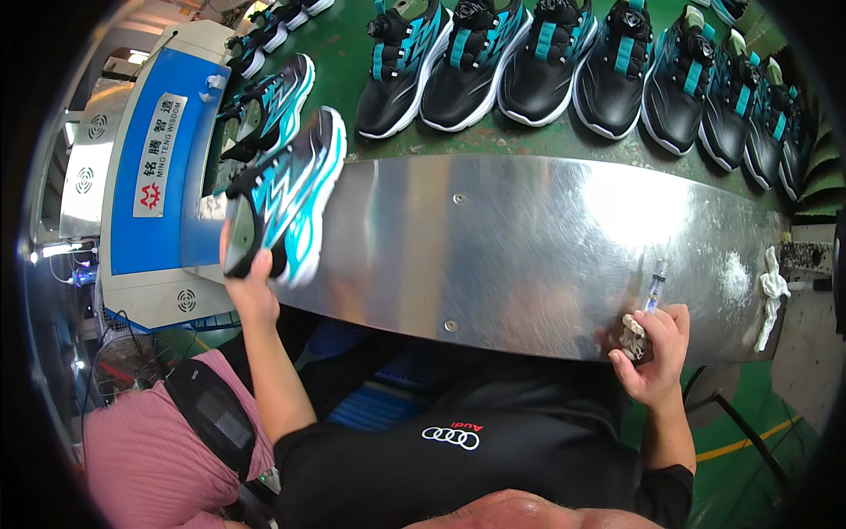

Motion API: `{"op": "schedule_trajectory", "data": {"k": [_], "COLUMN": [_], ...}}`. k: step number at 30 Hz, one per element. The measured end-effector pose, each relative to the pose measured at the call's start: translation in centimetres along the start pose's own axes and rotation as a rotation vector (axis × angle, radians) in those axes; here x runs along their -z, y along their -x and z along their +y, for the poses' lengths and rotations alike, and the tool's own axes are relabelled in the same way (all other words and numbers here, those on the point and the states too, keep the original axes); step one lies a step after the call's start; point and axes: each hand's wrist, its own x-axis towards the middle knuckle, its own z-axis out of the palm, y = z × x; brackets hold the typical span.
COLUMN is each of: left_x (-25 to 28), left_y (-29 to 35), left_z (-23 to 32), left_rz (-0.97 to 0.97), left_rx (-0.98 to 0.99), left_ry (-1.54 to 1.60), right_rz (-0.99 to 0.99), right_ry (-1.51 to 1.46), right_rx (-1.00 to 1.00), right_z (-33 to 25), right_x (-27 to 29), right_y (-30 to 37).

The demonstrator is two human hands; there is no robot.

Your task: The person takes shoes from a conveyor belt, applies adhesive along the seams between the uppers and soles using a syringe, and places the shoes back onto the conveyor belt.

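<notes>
My left hand (251, 291) grips a black sneaker (295, 198) with turquoise stripes and a white sole by its heel. The shoe is held tilted above the left end of the metal bench, its toe pointing away from me. At the bench's near right edge, my right hand (659, 357) is curled, with a crumpled off-white cloth (633, 338) between thumb and fingers. A slim clear tube (655, 291) with a dark band and blue inside sits at those fingertips; whether they grip it too cannot be made out.
Similar sneakers (533, 66) stand in a row on the green surface beyond the metal bench (388, 256). Another sneaker (273, 106) lies at far left beside a blue-and-white machine (150, 167). A twisted white rag (773, 295) lies at right. Someone in pink (159, 450) is at lower left.
</notes>
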Motion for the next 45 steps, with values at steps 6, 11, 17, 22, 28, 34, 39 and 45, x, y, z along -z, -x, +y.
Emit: {"op": "schedule_trajectory", "data": {"k": [6,11,17,22,28,34,39,45], "left_x": [-4.3,-1.0,-4.1,-4.4,-15.4,-20.7,-22.2,-21.5], "left_y": [10.5,4.9,-7.7,-9.7,-3.3,0.2,3.0,3.5], "left_z": [1.0,0.0,-8.3,-8.0,6.4,6.5,4.7,3.7], "left_rz": [-0.224,-0.172,-0.300,-0.304,-0.360,-0.568,-0.689,-0.811], "left_rx": [-0.086,0.298,0.728,0.604,0.215,0.130,0.281,0.075], "left_ry": [-0.445,0.436,0.262,0.087,0.392,0.916,1.062,1.050], "right_rz": [0.033,0.095,0.299,0.259,0.222,0.180,0.155,-0.006], "right_ry": [-0.226,-0.275,-0.539,-0.473,-0.446,-0.605,-0.753,-1.080], "right_rx": [-0.107,-0.235,-0.534,-0.571,-0.545,-0.427,-0.335,-0.074], "right_z": [0.9,1.6,3.2,2.9,1.1,0.4,-1.5,-6.5], "right_x": [1.0,2.5,4.7,7.5,8.7,8.1,8.1,5.7], "right_y": [0.2,1.4,5.2,5.6,6.2,2.3,-1.4,-9.2]}}
